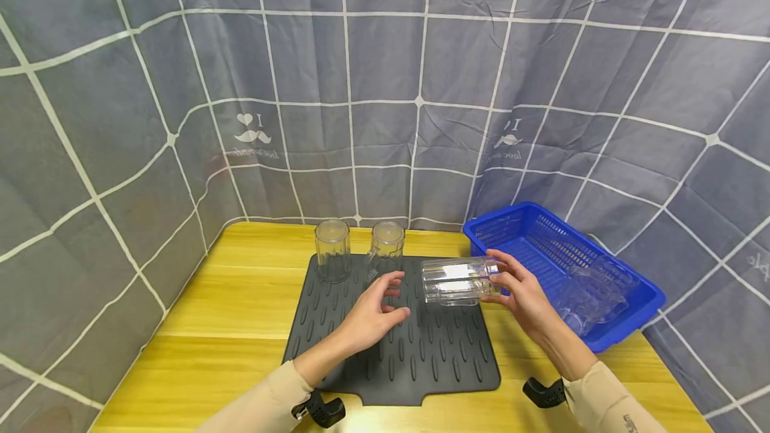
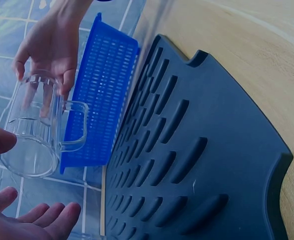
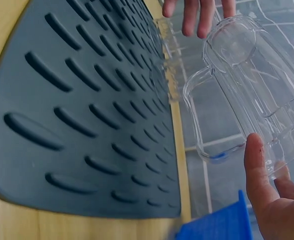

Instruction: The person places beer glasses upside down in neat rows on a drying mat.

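Observation:
A clear glass mug [image 1: 454, 280] lies sideways in the air above the grey ridged mat [image 1: 400, 353]. My right hand [image 1: 525, 294] grips it at its right end, thumb and fingers on either side of the glass. Its handle shows on one side in the left wrist view, where the mug [image 2: 34, 122] hangs between the two hands. My left hand [image 1: 373, 316] is held over the mat with fingers spread, near the mug's other end but apart from it. Two more glasses stand on the mat's far edge: a mug [image 1: 387, 249] with its handle to the left and another glass [image 1: 333, 250].
To the right stands a blue perforated basket [image 1: 499, 226], with clear crumpled plastic or glassware [image 1: 592, 296] inside; which it is I cannot tell. A wooden table [image 1: 240, 293] lies under everything. Behind it hangs a grey curtain [image 1: 385, 139] with white lines.

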`<state>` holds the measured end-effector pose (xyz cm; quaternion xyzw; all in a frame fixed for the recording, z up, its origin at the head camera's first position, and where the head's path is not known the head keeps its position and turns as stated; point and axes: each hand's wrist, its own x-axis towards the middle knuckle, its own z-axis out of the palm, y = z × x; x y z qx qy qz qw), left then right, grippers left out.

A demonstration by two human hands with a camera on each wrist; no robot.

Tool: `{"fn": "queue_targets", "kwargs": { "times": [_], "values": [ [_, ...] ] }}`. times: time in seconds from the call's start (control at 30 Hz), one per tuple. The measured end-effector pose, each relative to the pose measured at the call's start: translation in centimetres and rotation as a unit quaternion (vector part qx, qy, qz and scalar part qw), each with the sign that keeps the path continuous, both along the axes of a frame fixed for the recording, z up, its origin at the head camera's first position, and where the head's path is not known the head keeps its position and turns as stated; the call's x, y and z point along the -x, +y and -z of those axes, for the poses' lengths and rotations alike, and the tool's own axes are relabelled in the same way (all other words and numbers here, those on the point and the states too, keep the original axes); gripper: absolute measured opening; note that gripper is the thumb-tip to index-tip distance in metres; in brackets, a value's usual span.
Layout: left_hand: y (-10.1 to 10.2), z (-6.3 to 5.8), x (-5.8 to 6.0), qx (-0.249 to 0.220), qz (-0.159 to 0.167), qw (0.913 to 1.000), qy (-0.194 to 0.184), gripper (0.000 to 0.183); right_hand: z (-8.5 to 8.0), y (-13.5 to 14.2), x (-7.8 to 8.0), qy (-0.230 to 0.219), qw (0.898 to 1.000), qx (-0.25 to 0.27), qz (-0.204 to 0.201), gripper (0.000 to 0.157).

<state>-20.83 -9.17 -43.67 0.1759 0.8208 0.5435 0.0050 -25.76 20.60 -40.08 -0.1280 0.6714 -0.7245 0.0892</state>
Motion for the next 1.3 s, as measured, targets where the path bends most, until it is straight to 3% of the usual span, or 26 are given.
{"fn": "queue_targets", "kwargs": {
  "times": [0.43,0.73,0.87,1.07,1.13,1.3],
  "values": [
    [0.2,-0.1,0.1,-0.007,0.011,0.9995,-0.028,0.072,1.4,-1.8,-0.5,-0.015,0.999,0.012,-0.033,0.047],
    [0.6,-0.2,0.3,-0.011,0.009,0.9990,-0.043,0.077,1.7,-2.8,-1.0,-0.032,0.999,0.008,-0.023,0.049],
    [0.7,-0.2,0.6,-0.016,0.003,0.9992,-0.037,0.073,1.9,-3.1,-1.0,-0.046,0.998,0.028,-0.021,0.050],
    [0.7,-0.3,1.1,-0.025,-0.003,0.9987,-0.045,0.067,2.5,-2.9,-1.0,-0.056,0.994,0.071,-0.053,0.048],
    [0.7,-0.7,1.1,-0.033,-0.002,0.9982,-0.049,0.068,2.7,-2.7,-1.0,-0.061,0.993,0.081,-0.063,0.047],
    [0.9,-3.3,0.5,-0.048,0.008,0.9978,-0.045,0.068,3.1,-2.3,-0.7,-0.078,0.987,0.102,-0.095,0.047]
  ]
}}
